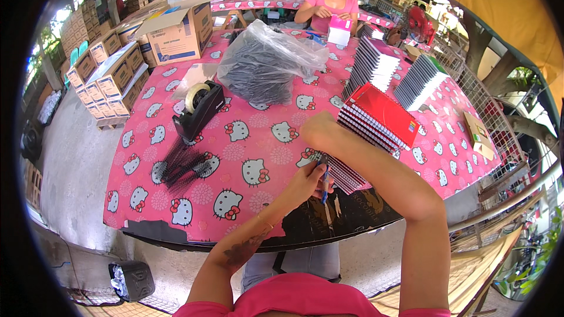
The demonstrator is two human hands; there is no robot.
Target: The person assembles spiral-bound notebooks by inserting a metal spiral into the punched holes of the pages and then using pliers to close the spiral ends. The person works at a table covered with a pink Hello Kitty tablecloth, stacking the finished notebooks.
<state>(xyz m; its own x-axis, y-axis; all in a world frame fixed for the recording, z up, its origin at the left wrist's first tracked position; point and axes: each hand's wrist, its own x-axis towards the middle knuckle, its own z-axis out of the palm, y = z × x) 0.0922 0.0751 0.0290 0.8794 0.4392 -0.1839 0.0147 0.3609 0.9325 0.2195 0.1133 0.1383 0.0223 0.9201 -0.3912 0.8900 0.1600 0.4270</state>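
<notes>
My left hand (310, 181) is closed round a slim blue-handled tool (325, 189) that looks like pliers. Its dark end points up at the near edge of a stack of spiral notebooks (346, 175), which shows partly under my right forearm. Bent sharply at the wrist, my right hand (319, 131) is just beyond the tool, beside that stack; its fingers are hidden. Red-covered spiral notebooks (379, 114) are piled right behind my right forearm. Loose black binding coils (181, 170) lie to the left on the table.
A pink patterned cloth (258, 141) covers the table. On it stand a tape dispenser (200, 111), a clear bag (261, 64) of black coils, and more notebook stacks (420, 82). Cartons (179, 32) stand at the far left. Across the table, a person (333, 6) handles a pink-covered notebook.
</notes>
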